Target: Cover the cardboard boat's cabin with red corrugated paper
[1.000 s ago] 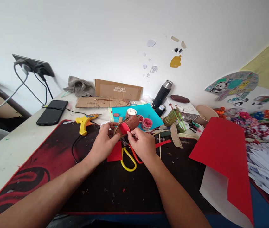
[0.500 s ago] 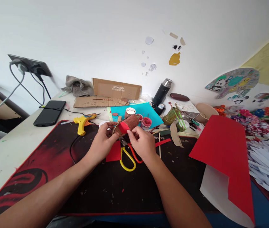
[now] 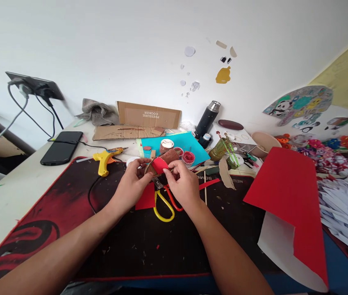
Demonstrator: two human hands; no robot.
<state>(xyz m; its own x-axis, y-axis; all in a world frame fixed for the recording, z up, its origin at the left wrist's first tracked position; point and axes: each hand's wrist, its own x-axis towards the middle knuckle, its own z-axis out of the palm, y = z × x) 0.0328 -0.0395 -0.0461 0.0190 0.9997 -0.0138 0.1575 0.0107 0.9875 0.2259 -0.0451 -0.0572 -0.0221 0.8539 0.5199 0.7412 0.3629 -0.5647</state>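
My left hand is closed on the rim of a brown cardboard tube with a wider round base, held tilted above the mat. A small red paper piece lies against the tube's side. My right hand pinches that paper's right edge between thumb and fingers. Just below the hands are scissors with one yellow and one red handle, blades partly hidden. Beside them lies a ridged red sheet, partly covered by my left hand.
A yellow glue gun and a black phone are at left. Behind my hands stand red paint jars and a black thermos. A large red sheet rises at right. Scraps dot the black mat.
The red paper piece now shows more broadly over the tube, covering more of its side. Both hands keep nearly the same place, and the whole view has shifted slightly.
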